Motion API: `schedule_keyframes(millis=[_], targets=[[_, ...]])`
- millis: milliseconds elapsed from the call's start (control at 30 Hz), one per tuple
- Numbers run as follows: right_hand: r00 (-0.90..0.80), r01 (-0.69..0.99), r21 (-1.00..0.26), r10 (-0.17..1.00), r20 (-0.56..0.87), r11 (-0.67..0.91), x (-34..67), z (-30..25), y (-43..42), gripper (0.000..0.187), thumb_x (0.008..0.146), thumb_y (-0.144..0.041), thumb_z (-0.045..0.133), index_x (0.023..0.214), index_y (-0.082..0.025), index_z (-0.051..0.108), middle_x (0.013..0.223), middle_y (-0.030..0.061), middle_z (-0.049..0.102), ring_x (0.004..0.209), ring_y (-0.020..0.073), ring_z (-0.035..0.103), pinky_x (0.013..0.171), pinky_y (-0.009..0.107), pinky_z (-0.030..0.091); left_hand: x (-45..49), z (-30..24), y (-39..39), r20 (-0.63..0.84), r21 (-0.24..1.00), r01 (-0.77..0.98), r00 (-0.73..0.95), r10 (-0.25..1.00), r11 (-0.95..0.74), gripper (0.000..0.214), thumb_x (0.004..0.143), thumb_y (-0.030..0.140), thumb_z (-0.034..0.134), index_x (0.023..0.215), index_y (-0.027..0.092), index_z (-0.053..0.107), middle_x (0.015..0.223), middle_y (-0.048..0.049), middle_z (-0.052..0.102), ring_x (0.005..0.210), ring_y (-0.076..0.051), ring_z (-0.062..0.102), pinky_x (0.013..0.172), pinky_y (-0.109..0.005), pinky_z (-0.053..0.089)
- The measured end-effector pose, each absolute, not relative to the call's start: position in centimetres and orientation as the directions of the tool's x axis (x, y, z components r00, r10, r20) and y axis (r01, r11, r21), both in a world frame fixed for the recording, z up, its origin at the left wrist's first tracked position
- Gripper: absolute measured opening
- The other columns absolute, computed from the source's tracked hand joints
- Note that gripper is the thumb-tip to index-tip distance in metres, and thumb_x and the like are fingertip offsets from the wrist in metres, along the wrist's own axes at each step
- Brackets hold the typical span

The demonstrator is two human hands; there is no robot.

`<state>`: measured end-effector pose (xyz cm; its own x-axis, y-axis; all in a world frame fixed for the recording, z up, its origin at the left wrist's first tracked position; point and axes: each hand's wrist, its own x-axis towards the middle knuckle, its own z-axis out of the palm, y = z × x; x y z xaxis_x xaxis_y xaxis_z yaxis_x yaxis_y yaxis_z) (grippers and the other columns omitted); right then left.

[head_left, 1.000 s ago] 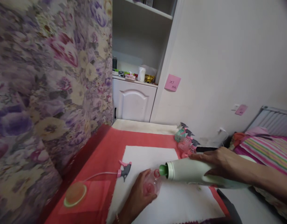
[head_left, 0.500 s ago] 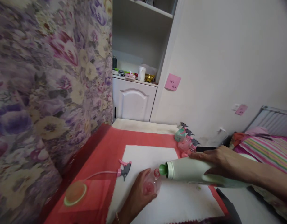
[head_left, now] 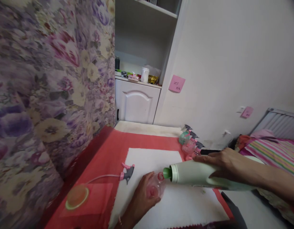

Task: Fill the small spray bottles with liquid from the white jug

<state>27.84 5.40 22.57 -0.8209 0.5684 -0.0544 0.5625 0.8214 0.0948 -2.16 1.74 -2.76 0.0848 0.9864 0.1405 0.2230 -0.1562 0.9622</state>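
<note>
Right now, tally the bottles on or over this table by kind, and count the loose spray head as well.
Spray bottles with heads fitted: 3
Small pinkish bottle in your left hand: 1
Large pale green bottle in your right hand: 1
Loose spray head: 1
Total: 6

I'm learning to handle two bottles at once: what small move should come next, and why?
Perhaps the right hand should tip the pale green bottle slightly more: it looks nearly level, its green spout is right at the mouth of the small clear bottle, and the left hand holds that bottle. Whether liquid flows is unclear.
</note>
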Motion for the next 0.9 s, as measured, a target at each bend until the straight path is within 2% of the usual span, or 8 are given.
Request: schedule_keyframes(millis=[200,400,633,900], targets=[[-0.833,0.549,0.076,0.553,-0.036,0.832,27.5,22.9,5.1,0.057,0.088,-0.023,0.064,0.141,-0.029,0.045,0.099,0.0033,0.074,0.073,0.0193,0.071,0.060,0.025,0.044,-2.2,-2.7,1.7,0.156,0.961,0.217,0.096,0.983,-0.173,0.080,0.061,0.011,0.067,0.136,0.023,0.041,0.145,-0.0111,0.048,0.137,-0.028,0.043,0.117,-0.043,0.029],[-0.822,0.565,0.062,0.568,-0.049,0.823,27.2,23.3,4.8,0.058,0.085,-0.018,0.063,0.139,-0.028,0.047,0.095,0.0039,0.074,0.071,0.0203,0.070,0.059,0.026,0.041,-2.2,-2.1,1.5,0.132,0.959,0.242,0.086,0.987,-0.150,0.079,0.060,0.012,0.068,0.135,0.023,0.042,0.145,-0.0104,0.049,0.137,-0.028,0.042,0.116,-0.041,0.029],[-0.793,0.595,0.107,0.603,-0.082,0.797,27.0,23.5,4.6,0.059,0.084,-0.016,0.063,0.139,-0.029,0.046,0.096,0.0047,0.073,0.073,0.0220,0.070,0.060,0.027,0.038,-2.1,-1.7,1.4,0.132,0.960,0.237,0.096,0.987,-0.151,0.079,0.061,0.013,0.068,0.134,0.021,0.042,0.145,-0.0124,0.048,0.137,-0.029,0.042,0.117,-0.042,0.029],[-0.799,0.588,0.116,0.597,-0.076,0.801,27.1,23.5,4.7,0.058,0.085,-0.019,0.063,0.139,-0.029,0.046,0.091,0.0040,0.073,0.069,0.0215,0.069,0.058,0.027,0.036,-2.2,-1.7,1.4,0.138,0.957,0.244,0.090,0.986,-0.156,0.079,0.061,0.012,0.069,0.134,0.023,0.042,0.144,-0.0111,0.048,0.137,-0.029,0.042,0.117,-0.044,0.029]])
